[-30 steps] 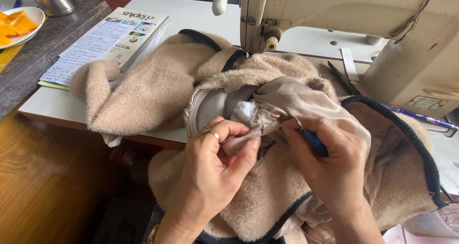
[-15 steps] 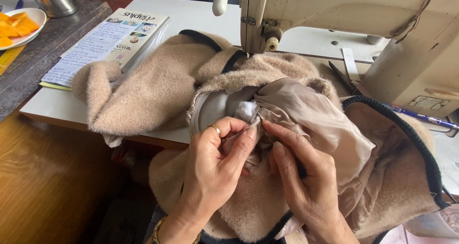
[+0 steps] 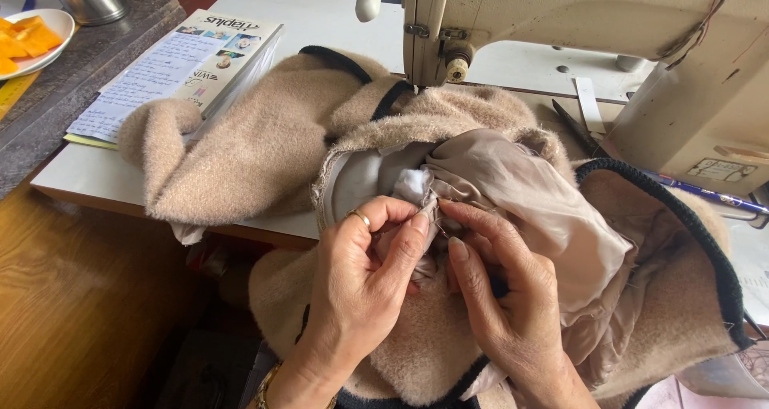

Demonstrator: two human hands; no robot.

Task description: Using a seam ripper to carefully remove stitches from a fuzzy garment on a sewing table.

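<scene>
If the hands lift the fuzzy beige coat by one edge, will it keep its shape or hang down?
The fuzzy beige coat would probably sag: it already droops over the table edge and bunches under both hands. Its thick pile suggests some weight. The smooth lining looks slippery and creases easily.

Soft, even daylight here, bright across the white table (image 3: 240, 177) and the pale sewing machine (image 3: 577, 24) above it. Mild glare sits on the table top just left of the machine. Shadows stay faint, gathering under the hands (image 3: 432, 289) and below the table edge, where it goes dim. Focus is sharp at centre; the far corners bend slightly.
</scene>
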